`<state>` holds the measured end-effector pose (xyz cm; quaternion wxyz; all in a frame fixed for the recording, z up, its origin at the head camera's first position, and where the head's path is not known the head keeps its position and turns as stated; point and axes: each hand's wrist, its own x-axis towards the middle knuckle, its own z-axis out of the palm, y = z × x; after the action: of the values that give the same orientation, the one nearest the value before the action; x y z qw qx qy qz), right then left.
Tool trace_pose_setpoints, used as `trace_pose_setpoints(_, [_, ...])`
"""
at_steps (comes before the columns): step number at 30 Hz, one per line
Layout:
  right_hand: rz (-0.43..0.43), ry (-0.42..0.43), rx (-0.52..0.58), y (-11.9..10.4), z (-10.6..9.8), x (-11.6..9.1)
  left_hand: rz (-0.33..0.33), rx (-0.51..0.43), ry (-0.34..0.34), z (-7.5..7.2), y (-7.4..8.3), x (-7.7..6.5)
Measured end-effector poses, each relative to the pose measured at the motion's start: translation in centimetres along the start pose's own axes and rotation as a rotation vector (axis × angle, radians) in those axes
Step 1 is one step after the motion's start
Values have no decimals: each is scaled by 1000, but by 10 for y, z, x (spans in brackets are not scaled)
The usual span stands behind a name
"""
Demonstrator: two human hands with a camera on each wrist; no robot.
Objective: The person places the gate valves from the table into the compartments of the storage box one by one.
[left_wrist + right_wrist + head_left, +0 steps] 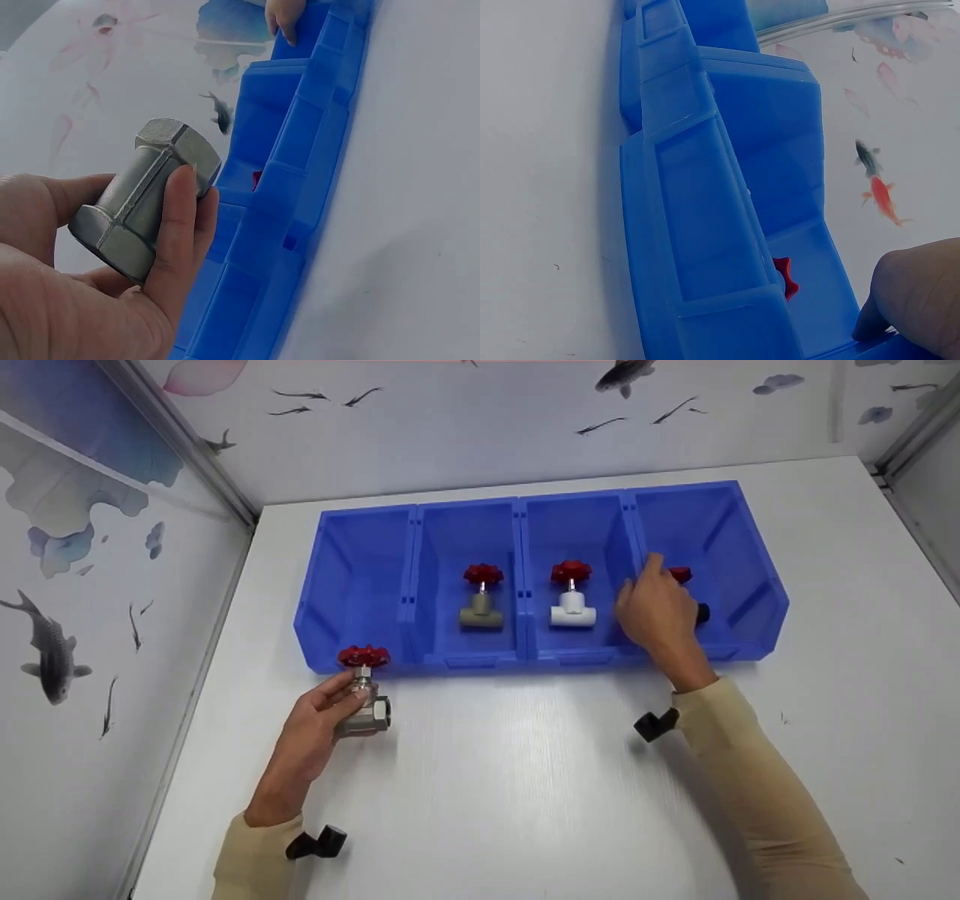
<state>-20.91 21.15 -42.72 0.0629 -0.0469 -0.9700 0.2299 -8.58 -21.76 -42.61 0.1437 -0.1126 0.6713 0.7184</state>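
Observation:
In the head view my left hand (319,720) grips a metal gate valve (365,712) with a red handwheel, held in front of the leftmost bin. The left wrist view shows thumb and fingers around the hexagonal-ended body of the valve (142,199). My right hand (660,604) is down at the rightmost bin (750,577), beside its left divider. A valve with a red handwheel (679,575) and a black pipe end (703,613) shows past this hand, its middle hidden. I cannot tell whether the fingers grip it.
Four blue bins stand joined in a row; the left bin (360,562) shows a bare floor. An olive valve (481,611) and a white valve (572,607), both with red wheels, sit in the middle bins. The white table (510,780) meets patterned panels behind and left.

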Motion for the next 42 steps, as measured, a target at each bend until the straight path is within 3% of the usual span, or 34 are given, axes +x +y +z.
trace_pose_setpoints(10, [-2, 9, -2, 0, -1, -2, 17, -44, 34, -3, 4, 8])
trace_pose_setpoints(35, [18, -16, -5, 0, -1, 0, 10, -49, 49, -5, 18, 29])
trace_pose_setpoints(42, [2, 13, -9, 0, 0, 0, -1, -56, 46, -4, 23, 37])
